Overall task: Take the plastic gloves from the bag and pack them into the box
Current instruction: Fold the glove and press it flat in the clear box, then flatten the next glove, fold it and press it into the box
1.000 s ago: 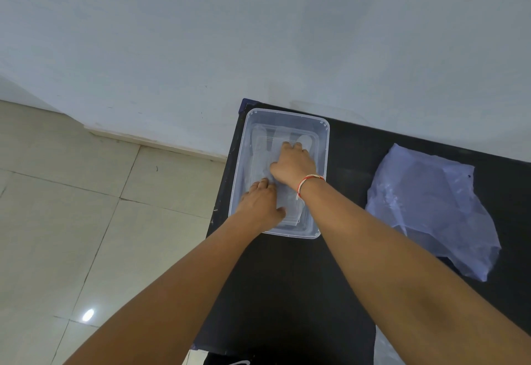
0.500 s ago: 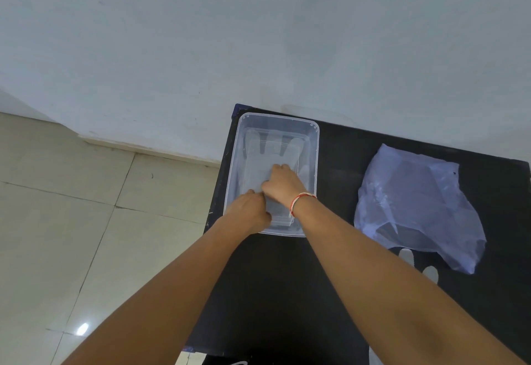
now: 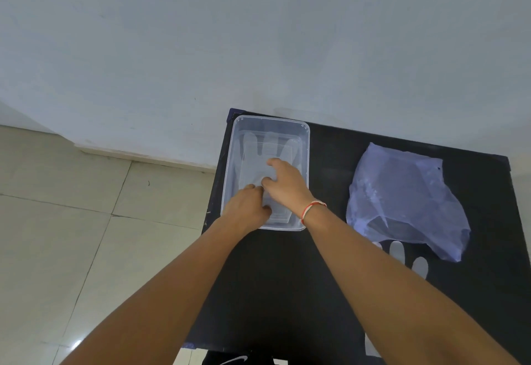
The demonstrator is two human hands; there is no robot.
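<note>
fingers (image 3: 271, 163) of the right hand (image 3: 287, 185) lie spread and flat on the plastic gloves (image 3: 265, 149) inside the box (image 3: 304, 146), pressing rather than pinching; fingers of the left hand (image 3: 247, 206) are curled at the near end of the same stack, and whether they nip the cuff edge or only press it cannot be told. both hands work inside the clear box, which sits at the far left corner of the black table (image 3: 287, 278), close to the wall (image 3: 258, 34). the step in hand appears to be flattening the gloves into the box. done well, it calls for light, even pressure swept from cuff toward glove tips, so that trapped air escapes and the thin film does not crease or ride up the box wall; the cuff end should be held steady while the other hand smooths. counted: one box; one bag (image 3: 402, 198), pale blue, crumpled, lying open on the table well apart to the right; two hands; one red-and-white wristband (image 3: 311, 209) on the right wrist. the gloves in the box form one stack whose layers are too clear to count. loose gloves (image 3: 408, 255) show as at least two pale glove tips just below the bag, so packing is likely unfinished.
</note>
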